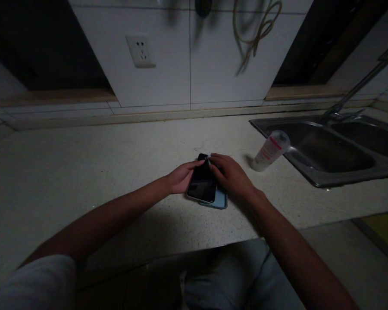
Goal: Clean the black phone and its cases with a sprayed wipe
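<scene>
A black phone (202, 183) lies screen up on the speckled countertop (84, 172), partly over a light blue phone case (220, 199). My left hand (181, 177) grips the phone's left edge, thumb near its top corner. My right hand (231, 174) rests on the phone's right side and on the blue case, fingers curled over the top edge. Both hands touch the phone.
A white tube with a pink label (270, 151) lies on its side beside a steel double sink (326, 150) with a tap (355, 92) at the right. A wall socket (141, 51) and a hanging cord (257, 32) are on the tiled back wall. The counter's front edge runs just below my forearms.
</scene>
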A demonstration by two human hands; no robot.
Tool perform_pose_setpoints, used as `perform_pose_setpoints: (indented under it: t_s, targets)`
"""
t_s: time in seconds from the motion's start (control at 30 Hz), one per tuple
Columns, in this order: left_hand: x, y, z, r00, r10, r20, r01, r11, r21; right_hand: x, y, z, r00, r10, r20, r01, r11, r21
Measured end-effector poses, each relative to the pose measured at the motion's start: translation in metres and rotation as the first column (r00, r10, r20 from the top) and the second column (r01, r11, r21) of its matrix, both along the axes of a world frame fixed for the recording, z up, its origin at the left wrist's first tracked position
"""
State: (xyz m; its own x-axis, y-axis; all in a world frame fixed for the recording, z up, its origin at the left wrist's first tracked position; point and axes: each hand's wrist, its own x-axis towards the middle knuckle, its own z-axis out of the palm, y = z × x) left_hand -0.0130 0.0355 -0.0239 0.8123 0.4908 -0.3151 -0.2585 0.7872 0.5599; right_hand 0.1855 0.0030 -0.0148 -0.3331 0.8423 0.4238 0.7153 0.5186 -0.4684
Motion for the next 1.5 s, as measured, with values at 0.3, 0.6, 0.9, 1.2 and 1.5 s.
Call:
perform_pose_setpoints:
  t_s: [0.3,0.6,0.9,1.2,1.5]
  targets:
    - [-0.0008,0.0005,0.0,1.0,-0.002,-0.018,0.002,1.0,0.003,-0.0002,-0.0011,0.0017,1.0,0.007,-0.005,-0.007,1.0,-0.002]
    - [-0.0008,-0.0003,0.0005,1.0,0.007,-0.004,-0.007,1.0,0.001,-0.0003,-0.0008,0.0004,1.0,0.004,-0.01,-0.004,1.0,0.008]
    - [-0.0005,0.0008,-0.0013,1.0,-0.012,0.008,0.012,1.0,0.007,-0.0012,-0.001,0.0013,1.0,0.002,0.0,-0.002,1.0,0.014]
    - [-0.001,-0.0002,0.0012,1.0,-0.002,-0.018,0.002,1.0,-0.009,-0.0007,-0.0006,0.0016,1.0,0.003,-0.002,-0.003,1.0,0.002]
    - [-0.0001,-0.0006,0.0018,0.999,0.032,-0.036,-0.034,0.998,-0.046,-0.0008,-0.0018,0.003,1.0,-0.002,0.0,0.002,1.0,-0.005]
